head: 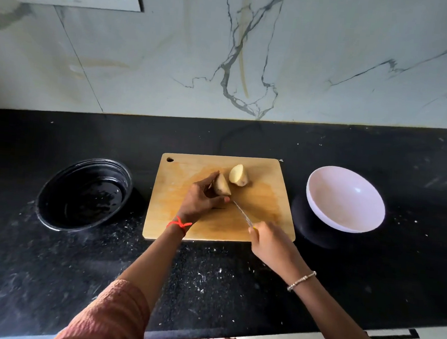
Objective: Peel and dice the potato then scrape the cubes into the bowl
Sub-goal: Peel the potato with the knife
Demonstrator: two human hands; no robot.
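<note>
On the black worktop (103, 253), the cutting board (268, 199) carries a far potato half (238, 175) and a near potato half (221, 186), firm yet probably slick where cut, pinched at its rounded back in the grip of the left hand (201, 198), while the grip of the right hand (270, 242) clasps the knife (241, 213).

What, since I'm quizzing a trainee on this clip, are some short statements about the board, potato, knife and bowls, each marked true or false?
1. The left hand holds a potato piece on the cutting board. True.
2. The right hand grips a peeler. False: it grips a knife, whose blade points toward the held piece.
3. The white bowl already contains cubes. False: nothing shows inside it.
4. A second potato piece lies free on the board, beyond the held one. True.
5. The black bowl sits right of the board. False: it sits on the left, and the white bowl is on the right.
</note>
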